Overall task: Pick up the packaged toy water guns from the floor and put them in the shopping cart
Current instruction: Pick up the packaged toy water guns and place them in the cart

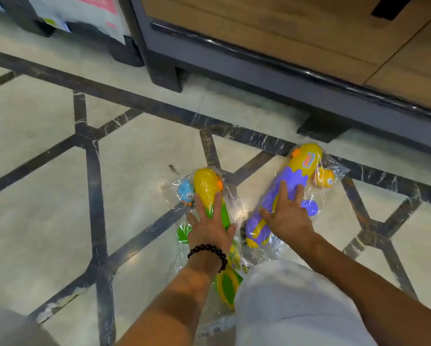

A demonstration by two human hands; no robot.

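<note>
A pale-trousered knee (296, 303) hides the lower end of the clear-bagged yellow-and-green toy water gun (207, 188); the clear-bagged purple-and-yellow toy water gun (291, 176) lies just beside it on the marble floor (47, 136), near the dark cabinet base (271, 78). Floor lies open leftward. Left hand (210, 223) and right hand (288, 213) press down with spread, straight fingers, one per gun.

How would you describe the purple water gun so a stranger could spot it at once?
Start at the wood-fronted cabinet; two bagged toys lie on the marble floor before it. The purple water gun is under the right hand. Unlike the green water gun, its body is purple.
</note>
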